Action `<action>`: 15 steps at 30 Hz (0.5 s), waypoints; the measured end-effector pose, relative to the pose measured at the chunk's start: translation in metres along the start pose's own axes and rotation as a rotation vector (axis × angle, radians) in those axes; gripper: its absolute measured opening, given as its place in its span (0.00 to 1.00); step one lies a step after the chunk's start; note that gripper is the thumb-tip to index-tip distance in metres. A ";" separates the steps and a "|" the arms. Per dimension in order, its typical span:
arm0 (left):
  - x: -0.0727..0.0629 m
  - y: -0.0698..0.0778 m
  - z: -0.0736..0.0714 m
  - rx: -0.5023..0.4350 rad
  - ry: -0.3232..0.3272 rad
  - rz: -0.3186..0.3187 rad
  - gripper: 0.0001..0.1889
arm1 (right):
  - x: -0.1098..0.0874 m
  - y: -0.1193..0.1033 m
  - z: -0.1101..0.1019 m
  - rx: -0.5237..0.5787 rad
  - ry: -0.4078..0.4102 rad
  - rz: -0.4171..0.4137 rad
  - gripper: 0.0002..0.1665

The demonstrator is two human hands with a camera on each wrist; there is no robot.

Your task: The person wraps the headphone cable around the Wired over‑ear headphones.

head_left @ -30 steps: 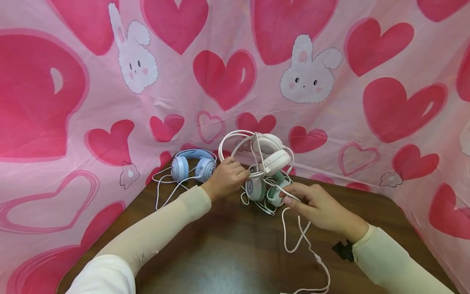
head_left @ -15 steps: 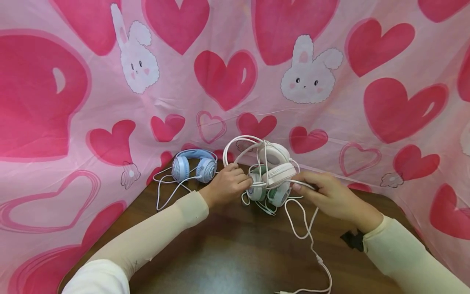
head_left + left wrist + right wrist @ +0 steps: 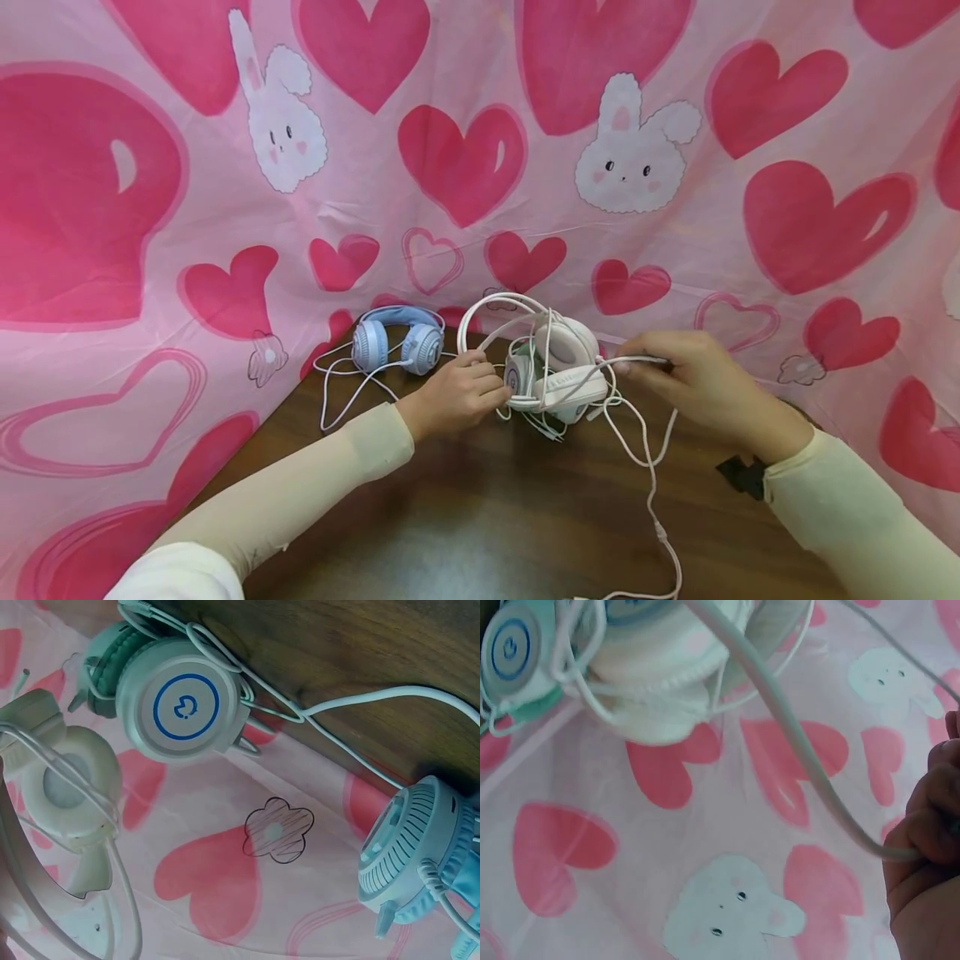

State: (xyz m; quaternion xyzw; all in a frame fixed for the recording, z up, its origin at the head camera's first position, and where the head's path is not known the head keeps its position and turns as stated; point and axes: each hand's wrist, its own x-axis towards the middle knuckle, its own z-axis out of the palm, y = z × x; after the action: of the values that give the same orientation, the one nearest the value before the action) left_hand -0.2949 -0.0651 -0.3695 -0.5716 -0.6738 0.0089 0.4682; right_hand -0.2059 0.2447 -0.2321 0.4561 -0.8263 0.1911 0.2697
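Observation:
My left hand (image 3: 456,396) grips the headband of the white headphones (image 3: 573,388), above the table's back edge. Their ear cups hang to the right, with strands of cable looped across them. Between the fingers and thumb of my right hand (image 3: 701,392) is the white cable (image 3: 795,742), which runs from the headphones and trails down toward the front of the table. Green-and-white headphones (image 3: 180,705) lie just behind and below the white pair, partly hidden by it. In the left wrist view, the white headphones (image 3: 75,776) show at the left edge.
Light blue headphones (image 3: 369,346) with a loose cable rest on the table to the left of my left hand. The dark wooden table (image 3: 450,517) meets a pink cloth (image 3: 360,208) printed with hearts and rabbits, which rises behind it and at both sides.
The white headphones have come down and slightly right, now covering more of the green pair. My right hand has moved right and a little up, drawing the cable with it.

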 end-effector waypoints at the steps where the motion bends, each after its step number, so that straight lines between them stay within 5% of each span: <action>1: 0.000 0.000 0.000 -0.001 0.002 0.005 0.12 | 0.001 0.000 -0.002 -0.033 0.013 -0.018 0.07; 5: 0.000 0.002 -0.002 -0.019 0.016 0.024 0.09 | 0.005 0.003 -0.011 -0.175 0.087 -0.091 0.23; 9: 0.000 0.004 -0.003 -0.036 0.012 0.030 0.09 | 0.007 0.006 -0.018 -0.273 0.110 -0.128 0.29; 15: -0.001 0.006 -0.006 -0.048 0.017 0.039 0.11 | 0.007 0.010 -0.025 -0.430 0.128 -0.055 0.34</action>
State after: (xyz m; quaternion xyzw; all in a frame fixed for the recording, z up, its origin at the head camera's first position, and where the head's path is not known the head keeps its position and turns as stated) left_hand -0.2868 -0.0671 -0.3697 -0.5958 -0.6583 -0.0030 0.4600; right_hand -0.2103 0.2593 -0.2095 0.3972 -0.8165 0.0318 0.4177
